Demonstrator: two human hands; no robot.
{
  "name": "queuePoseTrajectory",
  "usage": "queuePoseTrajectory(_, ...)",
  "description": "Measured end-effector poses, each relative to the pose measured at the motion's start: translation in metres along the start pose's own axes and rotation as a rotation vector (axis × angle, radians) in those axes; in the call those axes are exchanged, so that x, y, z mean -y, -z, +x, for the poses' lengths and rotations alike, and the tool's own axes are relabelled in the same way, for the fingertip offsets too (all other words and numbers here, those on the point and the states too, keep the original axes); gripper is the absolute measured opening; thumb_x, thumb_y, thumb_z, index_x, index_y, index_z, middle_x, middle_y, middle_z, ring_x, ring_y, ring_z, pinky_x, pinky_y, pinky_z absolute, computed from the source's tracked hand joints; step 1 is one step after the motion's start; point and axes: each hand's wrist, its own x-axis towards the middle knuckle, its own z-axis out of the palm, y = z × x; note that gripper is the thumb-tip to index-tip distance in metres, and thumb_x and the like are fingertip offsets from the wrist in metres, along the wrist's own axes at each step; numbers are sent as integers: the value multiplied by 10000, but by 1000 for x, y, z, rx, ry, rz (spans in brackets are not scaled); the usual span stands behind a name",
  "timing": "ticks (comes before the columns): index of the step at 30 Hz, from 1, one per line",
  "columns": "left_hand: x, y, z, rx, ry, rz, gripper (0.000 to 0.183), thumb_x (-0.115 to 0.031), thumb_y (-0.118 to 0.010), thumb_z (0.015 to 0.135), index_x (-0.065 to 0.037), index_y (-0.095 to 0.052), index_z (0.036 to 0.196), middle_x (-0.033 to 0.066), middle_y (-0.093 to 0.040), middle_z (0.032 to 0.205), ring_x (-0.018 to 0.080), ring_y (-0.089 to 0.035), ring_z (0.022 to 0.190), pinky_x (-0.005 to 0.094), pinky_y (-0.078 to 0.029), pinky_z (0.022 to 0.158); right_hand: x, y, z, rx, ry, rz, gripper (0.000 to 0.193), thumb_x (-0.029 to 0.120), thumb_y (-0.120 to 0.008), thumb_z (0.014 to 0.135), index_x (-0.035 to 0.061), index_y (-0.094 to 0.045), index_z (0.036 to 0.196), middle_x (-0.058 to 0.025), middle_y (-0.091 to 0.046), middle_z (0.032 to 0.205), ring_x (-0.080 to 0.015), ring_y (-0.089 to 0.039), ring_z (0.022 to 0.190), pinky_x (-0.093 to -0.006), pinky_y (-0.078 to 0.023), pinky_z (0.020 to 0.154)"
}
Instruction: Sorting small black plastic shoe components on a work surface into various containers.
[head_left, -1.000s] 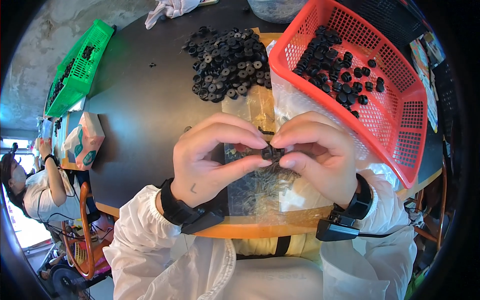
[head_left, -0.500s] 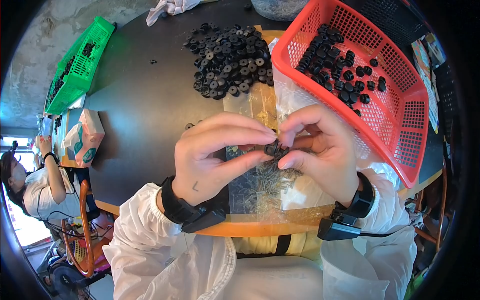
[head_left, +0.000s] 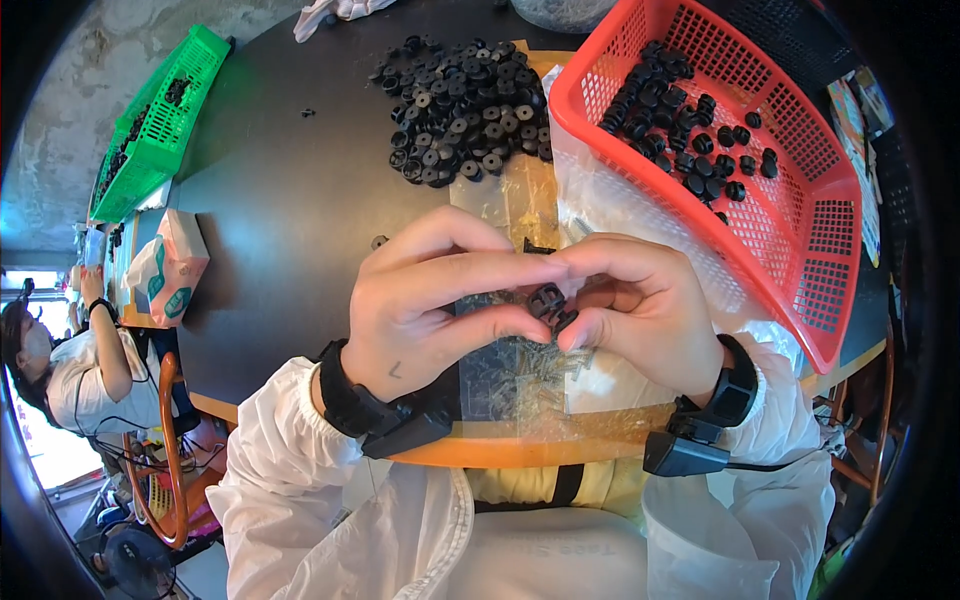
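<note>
Low over the table's near part, my two hands meet around a small black round plastic part (head_left: 547,301). My left hand (head_left: 425,300) has its thumb and fingers closed on the part's left side. My right hand (head_left: 645,300) pinches from the right, its thumb at the lower edge of the part. The fingertips partly cover it, so its full shape is hidden. Below my hands lies a spread of small thin, shiny pin-like pieces (head_left: 525,378). Beyond them is a heap of black round plastic parts (head_left: 470,110), several showing a centre hole.
A red basket (head_left: 705,215) holding black round parts stands at the right. A green basket (head_left: 165,150) and a pink tissue pack (head_left: 178,265) are at the left. Another person (head_left: 95,370) sits at the far left. Clear plastic sheeting (head_left: 620,215) lies beside the red basket.
My right fingers have folded in toward the left fingertips, and both hands now sit closer together around the black part. The part looks slightly turned.
</note>
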Motion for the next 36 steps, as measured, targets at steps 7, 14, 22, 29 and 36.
queuePoseTrajectory(7,1,1,1,27,-178,110,375,-35,-826,594,-68,-749,959,17,-606,803,138,-601,692,238,-479,594,0,1,0,41,-16,-95,330,-84,-701,784,-49,-645,1107,-84,-627,971,-130,-639,890,-265,-554,775)
queuePoseTrajectory(14,-13,7,2,104,-227,205,281,-21,-741,693,-59,-735,971,18,-627,775,153,-604,622,252,-490,553,1,4,2,83,30,-107,294,-89,-700,773,-47,-666,1061,-149,-671,1048,-194,-687,896,-288,-568,796)
queuePoseTrajectory(22,3,4,2,94,-274,84,368,-133,-830,651,-89,-734,1003,22,-607,858,160,-586,714,264,-491,618,3,4,-2,142,80,-179,334,-23,-747,775,-16,-651,1095,-112,-660,1064,-178,-660,939,-304,-555,819)
queuePoseTrajectory(29,3,9,3,163,-290,64,386,-218,-845,646,-82,-741,993,42,-580,909,180,-587,768,287,-477,669,2,8,-4,161,-13,-26,376,14,-755,787,17,-629,1141,-63,-639,1077,-138,-611,995,-303,-520,876)
queuePoseTrajectory(36,0,15,4,182,-414,210,385,-165,-822,638,-68,-727,998,17,-595,844,193,-592,739,299,-472,631,8,5,-1,216,-190,52,332,32,-749,803,28,-632,1113,-24,-625,1030,-98,-583,927,-272,-505,851)
